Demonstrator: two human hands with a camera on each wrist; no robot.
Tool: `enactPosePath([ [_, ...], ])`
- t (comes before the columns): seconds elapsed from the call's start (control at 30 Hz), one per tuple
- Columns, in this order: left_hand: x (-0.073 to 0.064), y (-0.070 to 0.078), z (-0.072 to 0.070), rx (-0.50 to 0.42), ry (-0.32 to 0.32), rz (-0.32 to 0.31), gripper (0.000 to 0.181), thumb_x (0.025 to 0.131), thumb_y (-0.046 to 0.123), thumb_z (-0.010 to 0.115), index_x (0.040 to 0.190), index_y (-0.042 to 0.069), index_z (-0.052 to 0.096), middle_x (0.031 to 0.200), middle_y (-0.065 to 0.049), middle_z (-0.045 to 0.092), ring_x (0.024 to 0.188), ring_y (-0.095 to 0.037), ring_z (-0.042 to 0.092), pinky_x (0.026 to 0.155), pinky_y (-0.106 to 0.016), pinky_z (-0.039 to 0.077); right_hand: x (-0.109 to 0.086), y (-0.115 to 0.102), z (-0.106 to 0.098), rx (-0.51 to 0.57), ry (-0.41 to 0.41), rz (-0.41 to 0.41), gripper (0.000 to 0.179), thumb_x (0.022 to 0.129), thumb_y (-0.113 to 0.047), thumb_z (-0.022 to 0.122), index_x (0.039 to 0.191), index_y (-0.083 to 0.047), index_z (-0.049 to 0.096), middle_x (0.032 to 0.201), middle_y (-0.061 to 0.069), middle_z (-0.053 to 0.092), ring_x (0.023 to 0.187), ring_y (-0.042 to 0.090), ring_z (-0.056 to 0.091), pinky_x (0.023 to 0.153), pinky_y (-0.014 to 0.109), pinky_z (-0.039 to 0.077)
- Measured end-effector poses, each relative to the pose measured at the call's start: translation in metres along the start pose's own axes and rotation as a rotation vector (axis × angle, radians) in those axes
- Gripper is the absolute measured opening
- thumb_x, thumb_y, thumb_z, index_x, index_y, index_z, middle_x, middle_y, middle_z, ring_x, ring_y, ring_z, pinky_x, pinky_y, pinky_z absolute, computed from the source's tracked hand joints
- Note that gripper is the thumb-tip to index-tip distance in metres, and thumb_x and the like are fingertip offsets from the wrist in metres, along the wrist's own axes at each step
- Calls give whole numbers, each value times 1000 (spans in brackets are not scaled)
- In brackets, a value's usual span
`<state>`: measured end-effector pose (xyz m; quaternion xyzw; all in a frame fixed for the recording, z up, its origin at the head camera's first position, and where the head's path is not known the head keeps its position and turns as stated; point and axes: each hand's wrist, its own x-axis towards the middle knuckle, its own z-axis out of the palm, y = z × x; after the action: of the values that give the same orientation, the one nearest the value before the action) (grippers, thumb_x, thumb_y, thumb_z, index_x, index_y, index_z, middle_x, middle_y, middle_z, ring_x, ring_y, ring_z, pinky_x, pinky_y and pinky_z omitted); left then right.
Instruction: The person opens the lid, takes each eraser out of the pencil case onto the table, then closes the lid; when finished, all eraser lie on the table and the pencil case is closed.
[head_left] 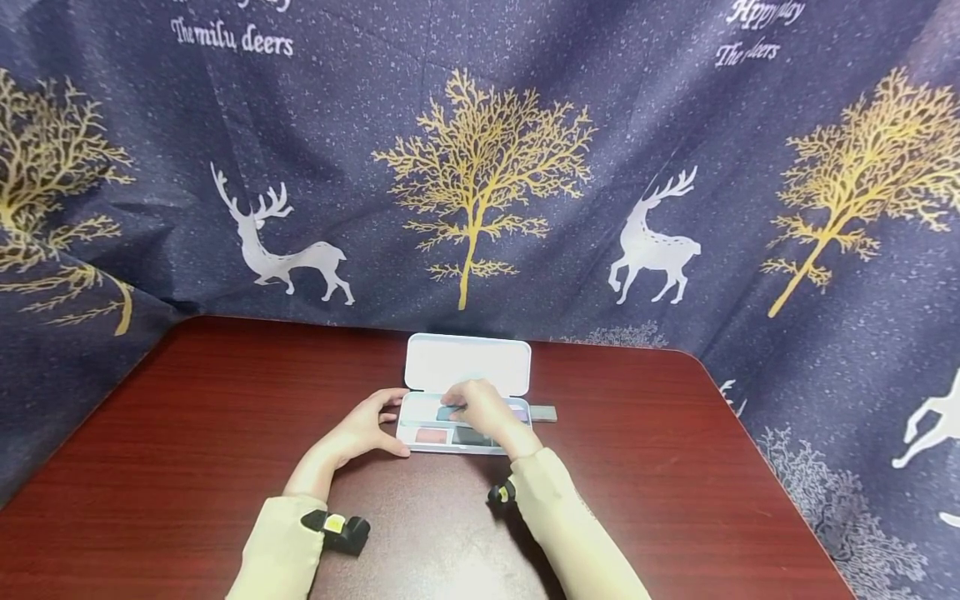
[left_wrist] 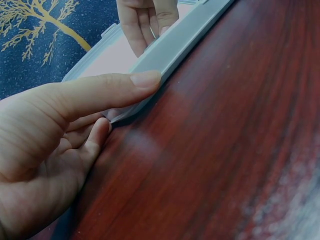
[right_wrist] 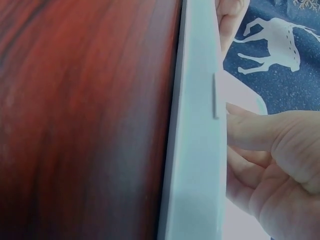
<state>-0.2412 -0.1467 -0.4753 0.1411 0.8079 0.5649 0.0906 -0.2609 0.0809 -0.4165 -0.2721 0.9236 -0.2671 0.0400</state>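
Note:
A light-blue hinged case (head_left: pixel 463 450) stands on the table with its white lid (head_left: pixel 468 363) raised at the back. My left hand (head_left: pixel 362 432) holds the case's left end, thumb along the front wall and fingers toward the back corner. Over the back compartment, my right hand (head_left: pixel 480 408) pinches a small blue block (head_left: pixel 447 413); its fingertips are partly hidden behind the front wall in the right wrist view. In the front row lie a pink block (head_left: pixel 431 436) and a dark grey block (head_left: pixel 469 437). A purple block (head_left: pixel 519 413) shows at the back right.
A flat grey-green strip (head_left: pixel 543 413) juts out beside the case's right end. The case sits on a dark red wooden table (head_left: pixel 637 467) near its back edge. Behind hangs a blue cloth (head_left: pixel 555 275) printed with trees and deer.

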Motion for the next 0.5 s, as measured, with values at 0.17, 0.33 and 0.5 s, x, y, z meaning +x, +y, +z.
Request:
enactPosePath([
  [0.17, -1, 0, 0, -10, -4, 2, 96, 60, 1, 89, 141, -8, 39, 136, -29, 44, 122, -46, 52, 104, -47, 49, 0, 0, 0, -2, 7, 5, 23, 80, 0, 73, 103, 0, 74, 103, 14, 74, 101, 27, 70, 93, 40, 56],
  [0.33, -1, 1, 0, -6, -4, 3, 96, 60, 1, 89, 141, -8, 39, 136, -29, 44, 123, -45, 52, 105, -47, 49, 0, 0, 0, -7, 11, -5, 20, 79, -1, 73, 100, -1, 74, 100, 13, 75, 98, 27, 71, 91, 40, 57],
  [0.5, 0, 1, 0, -4, -3, 2, 95, 60, 1, 89, 141, -7, 39, 136, -29, 44, 122, -45, 52, 104, -47, 49, 0, 0, 0, 5, 4, -9, 19, 79, 0, 72, 99, -1, 73, 100, 14, 74, 97, 27, 71, 91, 40, 57],
])
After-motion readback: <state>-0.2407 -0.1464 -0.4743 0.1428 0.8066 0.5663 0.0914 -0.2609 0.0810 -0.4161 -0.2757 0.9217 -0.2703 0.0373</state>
